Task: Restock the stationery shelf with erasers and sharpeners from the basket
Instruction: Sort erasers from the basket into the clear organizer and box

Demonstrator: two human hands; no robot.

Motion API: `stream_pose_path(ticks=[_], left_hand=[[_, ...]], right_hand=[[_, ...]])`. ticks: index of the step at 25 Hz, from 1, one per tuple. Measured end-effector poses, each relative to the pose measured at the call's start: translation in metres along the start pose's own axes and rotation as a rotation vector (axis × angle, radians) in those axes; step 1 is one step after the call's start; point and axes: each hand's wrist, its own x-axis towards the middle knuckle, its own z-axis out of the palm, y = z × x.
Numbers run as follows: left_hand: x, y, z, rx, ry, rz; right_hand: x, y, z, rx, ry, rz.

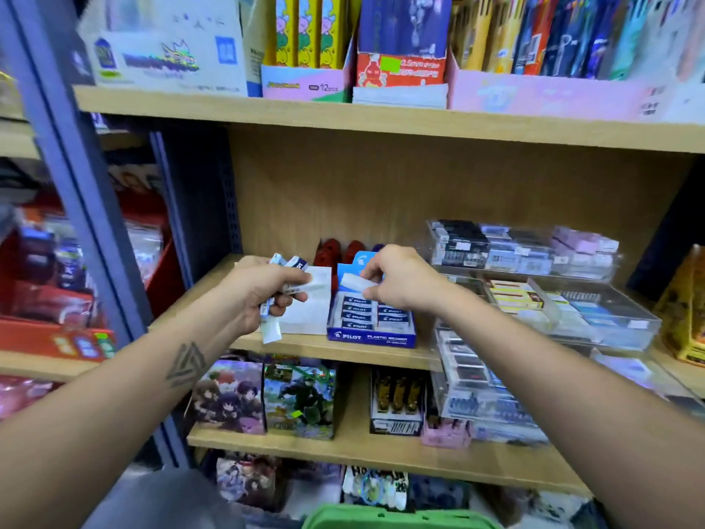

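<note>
- Erasers (284, 290): a small bundle of sleeved white blocks is held in the left hand (263, 295), to the left of the blue Pilot display box (372, 337) and above the shelf board (305, 347). Fingers and thumb are curled round the bundle; several ends stick out above and below the fist.
- Single eraser (354, 281): pinched between thumb and fingertips of the right hand (400, 282), directly over the open top of the Pilot display box, at its rear half. Motion blur prevents reading its label.
- Pilot display box: sits on the shelf board, its front rows already filled with sleeved erasers lying flat. A white carton (311, 309) stands just beside it on the left.
- Handling, judged: each piece is light, small and rigid enough to be pinched, with slight give in the rubber. The paper sleeve gives a dry surface, while the bare rubber ends are grippier. Breakage risk is low.
- Grip point, judged: take each eraser across its two long sides near the middle, on the sleeve, so that it goes down flat and aligned with the rows.
- Risk, judged: the loose bundle in the left hand may shed a piece; the lowest one hangs well out of the fist.
- Green basket (400, 519): only its rim shows, far below the Pilot display box at the bottom edge. Contents not visible; no sharpeners can be identified with certainty.
</note>
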Motion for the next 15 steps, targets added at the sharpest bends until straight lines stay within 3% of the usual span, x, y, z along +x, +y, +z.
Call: stream_pose_path(ticks=[8, 15], left_hand=[[0.028, -0.012, -0.069, 0.105, 0.120, -0.033], [0.059, -0.031, -0.087, 0.180, 0.174, -0.069]], right_hand=[[0.069, -0.049, 0.074, -0.091, -0.107, -0.064], [0.094, -0.063, 0.104, -0.051, -0.116, -0.085]])
